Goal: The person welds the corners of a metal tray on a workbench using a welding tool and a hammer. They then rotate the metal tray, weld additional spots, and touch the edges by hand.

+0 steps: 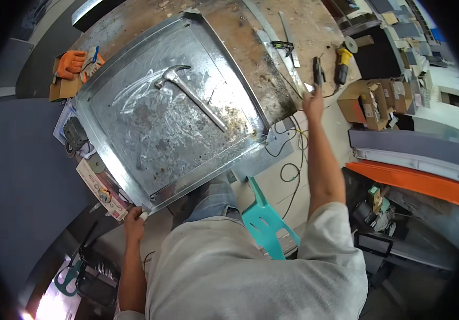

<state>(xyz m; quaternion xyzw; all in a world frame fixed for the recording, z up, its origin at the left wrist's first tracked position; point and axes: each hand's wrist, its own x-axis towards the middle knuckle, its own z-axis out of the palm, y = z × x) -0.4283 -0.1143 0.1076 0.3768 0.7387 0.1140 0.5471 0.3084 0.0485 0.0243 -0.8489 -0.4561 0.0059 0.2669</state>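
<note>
A large sheet-metal tray [133, 128] with raised edges lies on the worktable, its near part reaching toward my body. Inside it rests a steel claw hammer [195, 100], untouched. My left hand [134, 225] is closed at the tray's near left corner, with a small white thing [144, 215] at its fingers that I cannot make out. Out to the right, my right hand [313, 102] is wrapped round the lower end of a dark plier-like clamp [318, 72] at the table's right edge.
A yellow angle grinder [342, 65], metal strips [288, 37] and a small black clamp [282, 46] lie on the table. Orange gloves [71, 64] sit in a box at left. Cables [297, 154] trail to the floor near a green plastic stool [264, 216]. Cardboard boxes [365, 104] stand at right.
</note>
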